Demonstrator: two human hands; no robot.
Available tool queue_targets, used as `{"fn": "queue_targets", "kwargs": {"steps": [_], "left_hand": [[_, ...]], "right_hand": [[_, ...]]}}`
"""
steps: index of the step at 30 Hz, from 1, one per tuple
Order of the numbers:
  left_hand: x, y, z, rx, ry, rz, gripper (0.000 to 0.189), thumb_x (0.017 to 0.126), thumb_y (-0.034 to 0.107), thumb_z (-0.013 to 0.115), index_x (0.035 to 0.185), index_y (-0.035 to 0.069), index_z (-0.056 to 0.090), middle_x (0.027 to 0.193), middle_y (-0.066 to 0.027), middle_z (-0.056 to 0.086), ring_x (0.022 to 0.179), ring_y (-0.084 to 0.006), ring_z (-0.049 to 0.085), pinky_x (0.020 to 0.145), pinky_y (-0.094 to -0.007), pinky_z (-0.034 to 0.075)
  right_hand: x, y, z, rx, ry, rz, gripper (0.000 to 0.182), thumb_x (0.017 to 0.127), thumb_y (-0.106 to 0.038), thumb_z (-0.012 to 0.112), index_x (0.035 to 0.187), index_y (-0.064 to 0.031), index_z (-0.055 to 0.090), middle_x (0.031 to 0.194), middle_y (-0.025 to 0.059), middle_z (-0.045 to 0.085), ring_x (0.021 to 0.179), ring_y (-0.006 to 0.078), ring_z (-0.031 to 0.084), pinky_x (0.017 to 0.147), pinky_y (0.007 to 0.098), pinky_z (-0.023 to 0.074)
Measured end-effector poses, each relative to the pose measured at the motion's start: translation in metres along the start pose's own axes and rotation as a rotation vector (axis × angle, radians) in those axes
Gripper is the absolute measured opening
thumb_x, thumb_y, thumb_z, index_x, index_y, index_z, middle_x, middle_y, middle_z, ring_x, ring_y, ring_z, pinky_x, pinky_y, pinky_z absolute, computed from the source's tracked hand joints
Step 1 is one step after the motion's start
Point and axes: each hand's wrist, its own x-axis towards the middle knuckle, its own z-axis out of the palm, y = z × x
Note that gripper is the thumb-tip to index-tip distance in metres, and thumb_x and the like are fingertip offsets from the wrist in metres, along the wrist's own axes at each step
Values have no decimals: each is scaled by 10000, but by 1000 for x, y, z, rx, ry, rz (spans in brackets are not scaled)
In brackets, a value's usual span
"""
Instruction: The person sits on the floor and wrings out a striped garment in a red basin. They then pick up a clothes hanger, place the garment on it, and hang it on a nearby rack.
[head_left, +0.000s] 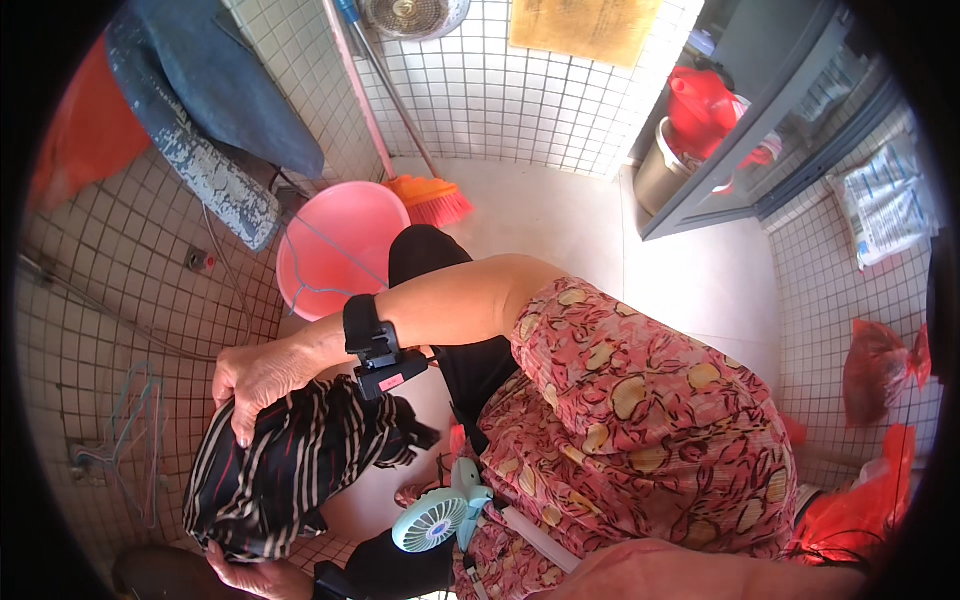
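A black garment with pale and red stripes (277, 457) is stretched between my two hands at the lower left. My right hand (259, 382) grips its upper edge, thumb lying over the cloth. At the lower edge, my left hand (259, 576) holds the fabric near the bottom of the view, partly hidden by it. The garment's far end hangs loose and bunched toward my body. A black strap with a small device (375, 345) circles my right wrist. A mint-green portable fan (435, 525) hangs in front of my patterned pink clothing.
A pink plastic basin (345, 240) with a wire hanger across it stands on the floor beside an orange-red broom (435, 199). Wire hangers (124, 442) hang at the left tiled wall. A grey-framed door (750, 142) stands ajar near a bin (660, 176). Red plastic bags (874, 371) lie right.
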Motion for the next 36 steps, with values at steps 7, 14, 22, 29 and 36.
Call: {"fn": "queue_targets", "kwargs": {"steps": [7, 14, 22, 29, 36], "left_hand": [[-9, 0, -16, 144, -51, -172, 440, 781, 180, 658, 1172, -12, 598, 1219, -165, 592, 1139, -290, 545, 983, -414, 447], [-70, -21, 16, 1242, -423, 993, 560, 696, 85, 722, 1217, 20, 531, 1221, -150, 509, 1174, -302, 487, 1023, -419, 371], [-55, -7, 61, 594, -255, 132, 393, 678, -75, 672, 1067, -24, 646, 933, -75, 690, 782, -174, 656, 768, -314, 528], [-39, 4, 66, 73, -219, -25, 232, 870, 51, 596, 1091, -10, 632, 1052, -146, 686, 946, -264, 667, 851, -377, 544], [-48, 4, 120, 98, -295, -105, 185, 882, 88, 600, 1048, 13, 632, 971, -113, 695, 851, -241, 678, 779, -352, 559]], "right_hand": [[1, -15, -6, -7, 241, -153, 191, 668, -101, 769, 759, 48, 691, 644, 27, 637, 596, 73, 542, 528, 258, 419], [7, -19, -36, -43, 530, -239, 173, 714, -172, 738, 710, -5, 693, 643, 58, 654, 630, 107, 578, 607, 300, 456], [-1, -30, -70, -92, 236, -351, 141, 917, -19, 532, 895, 23, 664, 857, 76, 676, 821, 142, 639, 709, 254, 488], [-14, 3, -55, 157, 400, 68, 206, 911, -224, 600, 886, -28, 656, 745, -17, 608, 717, 63, 571, 678, 226, 462], [-15, 32, -20, -324, 99, 115, 913, 702, -433, 782, 1338, 111, 416, 1197, 215, 585, 1105, 243, 569, 927, 316, 447]]}}
